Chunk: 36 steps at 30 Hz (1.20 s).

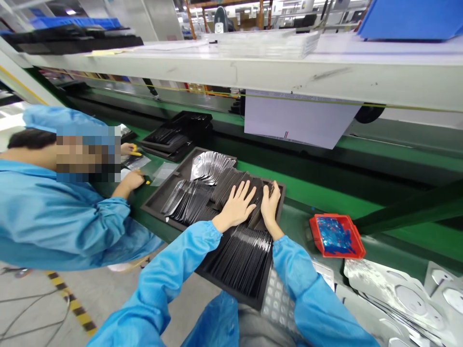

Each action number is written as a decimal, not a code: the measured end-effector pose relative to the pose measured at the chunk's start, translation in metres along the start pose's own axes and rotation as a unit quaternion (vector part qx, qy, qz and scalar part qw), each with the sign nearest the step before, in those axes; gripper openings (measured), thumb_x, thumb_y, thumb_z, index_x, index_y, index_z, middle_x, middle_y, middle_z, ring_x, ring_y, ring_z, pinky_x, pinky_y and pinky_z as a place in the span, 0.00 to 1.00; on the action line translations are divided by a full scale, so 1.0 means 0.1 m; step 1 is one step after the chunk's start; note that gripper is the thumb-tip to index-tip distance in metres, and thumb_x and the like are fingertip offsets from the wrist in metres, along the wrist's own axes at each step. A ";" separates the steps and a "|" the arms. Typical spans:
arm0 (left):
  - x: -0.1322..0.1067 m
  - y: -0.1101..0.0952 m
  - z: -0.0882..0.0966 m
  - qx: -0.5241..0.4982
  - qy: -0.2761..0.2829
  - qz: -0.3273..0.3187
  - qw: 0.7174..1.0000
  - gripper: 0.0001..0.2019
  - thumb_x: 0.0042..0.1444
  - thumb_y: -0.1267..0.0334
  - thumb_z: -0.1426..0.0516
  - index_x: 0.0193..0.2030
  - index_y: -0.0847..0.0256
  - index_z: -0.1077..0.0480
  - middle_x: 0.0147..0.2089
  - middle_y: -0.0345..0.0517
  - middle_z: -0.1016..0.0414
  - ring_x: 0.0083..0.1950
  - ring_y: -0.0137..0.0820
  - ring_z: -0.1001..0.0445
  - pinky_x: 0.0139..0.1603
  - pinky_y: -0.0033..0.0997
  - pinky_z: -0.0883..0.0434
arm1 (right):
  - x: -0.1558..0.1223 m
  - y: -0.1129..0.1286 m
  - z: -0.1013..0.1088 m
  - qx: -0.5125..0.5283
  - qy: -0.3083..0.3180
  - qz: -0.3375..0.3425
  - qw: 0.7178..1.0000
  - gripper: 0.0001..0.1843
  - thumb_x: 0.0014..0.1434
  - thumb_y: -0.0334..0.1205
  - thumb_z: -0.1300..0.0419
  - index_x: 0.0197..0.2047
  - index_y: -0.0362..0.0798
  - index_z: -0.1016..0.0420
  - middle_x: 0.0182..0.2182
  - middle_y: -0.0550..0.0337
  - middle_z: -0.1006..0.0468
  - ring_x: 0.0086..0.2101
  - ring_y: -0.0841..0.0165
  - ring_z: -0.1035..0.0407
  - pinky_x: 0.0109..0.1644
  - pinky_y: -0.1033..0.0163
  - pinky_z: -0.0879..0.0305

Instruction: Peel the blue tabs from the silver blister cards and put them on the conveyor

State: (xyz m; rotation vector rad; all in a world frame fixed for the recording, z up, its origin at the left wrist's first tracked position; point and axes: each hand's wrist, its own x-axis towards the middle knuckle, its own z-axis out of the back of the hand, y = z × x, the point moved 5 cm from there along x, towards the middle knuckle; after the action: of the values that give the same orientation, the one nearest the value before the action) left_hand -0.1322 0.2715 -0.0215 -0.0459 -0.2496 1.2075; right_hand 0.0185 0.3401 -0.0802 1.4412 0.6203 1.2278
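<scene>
A black tray (pixel 152 205) on the green workbench holds rows of thin dark flat parts (pixel 242 253) stood on edge, with shiny silver ones (pixel 210 166) at its far end. My left hand (pixel 237 205) lies flat with spread fingers on top of a row of dark parts. Just to its right, my right hand (pixel 270 202) curls its fingers over the top edges of the same row, near the tray's right wall. Both arms wear blue sleeves.
A co-worker in a blue gown and cap (pixel 54 202) works at the left, hands on small items. More black trays (pixel 173 137) are stacked behind. A red tray (pixel 338 236) with blue bits sits right, silver blister sheets (pixel 401 294) beyond it. A white shelf (pixel 289 72) hangs overhead.
</scene>
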 end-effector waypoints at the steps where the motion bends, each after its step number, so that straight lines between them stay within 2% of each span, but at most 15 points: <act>1: 0.02 -0.03 0.00 0.001 -0.003 -0.001 1.000 0.33 0.77 0.57 0.53 0.85 0.63 0.47 0.88 0.61 0.56 0.89 0.53 0.55 0.85 0.69 0.50 | -0.01 0.00 0.00 -0.003 -0.004 0.001 1.000 0.32 0.70 0.60 0.42 0.68 0.50 0.27 0.68 0.43 0.25 0.69 0.52 0.36 0.77 0.41 0.42; 5: 0.17 -0.15 0.01 0.001 -0.014 0.000 1.000 0.32 0.76 0.60 0.53 0.85 0.63 0.46 0.88 0.59 0.54 0.88 0.52 0.53 0.85 0.68 0.49 | 0.08 0.03 0.01 0.006 -0.013 0.007 1.000 0.28 0.68 0.57 0.44 0.61 0.49 0.24 0.58 0.44 0.20 0.61 0.52 0.30 0.73 0.41 0.37; 9: 0.43 -0.25 0.04 -0.003 -0.030 0.017 0.999 0.31 0.76 0.61 0.53 0.84 0.60 0.44 0.88 0.55 0.50 0.88 0.51 0.51 0.85 0.65 0.46 | 0.25 0.10 0.01 0.027 -0.013 0.014 0.999 0.25 0.66 0.56 0.48 0.53 0.48 0.23 0.51 0.46 0.19 0.55 0.54 0.27 0.67 0.43 0.32; 13: 0.63 -0.29 0.11 -0.011 -0.034 0.035 0.999 0.30 0.78 0.63 0.59 0.82 0.67 0.42 0.86 0.60 0.45 0.87 0.49 0.48 0.85 0.62 0.47 | 0.38 0.15 0.02 0.031 -0.010 0.007 0.999 0.26 0.64 0.57 0.49 0.50 0.47 0.23 0.49 0.44 0.19 0.54 0.53 0.25 0.66 0.43 0.31; 16: 0.56 -0.25 0.20 -0.023 -0.012 0.009 1.000 0.29 0.79 0.60 0.56 0.82 0.64 0.40 0.87 0.57 0.47 0.88 0.46 0.49 0.86 0.58 0.48 | 0.39 0.16 0.06 0.023 -0.013 -0.002 1.000 0.30 0.65 0.60 0.49 0.54 0.46 0.22 0.53 0.42 0.19 0.59 0.50 0.27 0.69 0.40 0.34; 19: 0.30 -0.11 0.29 -0.038 0.035 -0.039 0.998 0.31 0.77 0.52 0.46 0.81 0.59 0.38 0.87 0.56 0.47 0.87 0.46 0.47 0.85 0.55 0.44 | 0.35 0.15 0.09 0.013 -0.013 -0.011 1.000 0.37 0.68 0.65 0.54 0.62 0.45 0.23 0.60 0.39 0.22 0.65 0.48 0.32 0.74 0.38 0.40; 22: 0.06 0.07 0.36 -0.046 0.078 -0.059 0.994 0.43 0.66 0.45 0.33 0.82 0.58 0.40 0.86 0.60 0.47 0.87 0.54 0.48 0.83 0.61 0.41 | 0.28 0.12 0.11 0.000 -0.006 -0.017 1.000 0.45 0.69 0.68 0.56 0.70 0.42 0.28 0.69 0.34 0.28 0.72 0.44 0.40 0.78 0.35 0.49; 26: 0.01 0.21 0.41 -0.111 0.135 -0.067 0.982 0.48 0.63 0.45 0.30 0.84 0.53 0.44 0.88 0.59 0.55 0.88 0.58 0.57 0.83 0.71 0.50 | 0.22 0.08 0.14 -0.019 0.020 -0.015 1.000 0.50 0.66 0.73 0.52 0.76 0.44 0.35 0.77 0.36 0.38 0.77 0.41 0.49 0.81 0.33 0.55; 28: 0.05 0.22 0.41 -0.151 0.164 -0.075 0.972 0.53 0.59 0.44 0.27 0.84 0.54 0.45 0.89 0.61 0.60 0.88 0.60 0.63 0.83 0.74 0.56 | 0.20 0.06 0.15 -0.023 0.032 -0.010 0.999 0.50 0.65 0.74 0.49 0.76 0.45 0.35 0.76 0.38 0.37 0.77 0.41 0.48 0.81 0.34 0.54; 31: 0.11 0.23 0.38 -0.182 0.177 -0.090 0.963 0.58 0.52 0.43 0.23 0.84 0.55 0.43 0.89 0.62 0.61 0.88 0.62 0.64 0.83 0.75 0.59 | 0.18 0.04 0.16 -0.024 0.035 -0.005 0.999 0.48 0.65 0.73 0.46 0.74 0.47 0.34 0.73 0.40 0.32 0.73 0.43 0.42 0.79 0.36 0.49; 36: 0.11 0.28 0.33 -0.205 0.133 -0.102 0.964 0.49 0.58 0.44 0.26 0.82 0.49 0.38 0.88 0.55 0.56 0.88 0.59 0.60 0.84 0.73 0.59 | 0.16 0.05 0.16 -0.017 0.010 -0.003 1.000 0.45 0.66 0.72 0.47 0.72 0.47 0.31 0.66 0.41 0.26 0.66 0.45 0.32 0.76 0.38 0.43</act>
State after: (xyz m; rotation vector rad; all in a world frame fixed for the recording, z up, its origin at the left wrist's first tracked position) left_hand -0.1617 0.2883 0.0075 -0.5280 -0.2579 0.9167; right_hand 0.0371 0.3462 -0.0677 1.3988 0.6143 1.2444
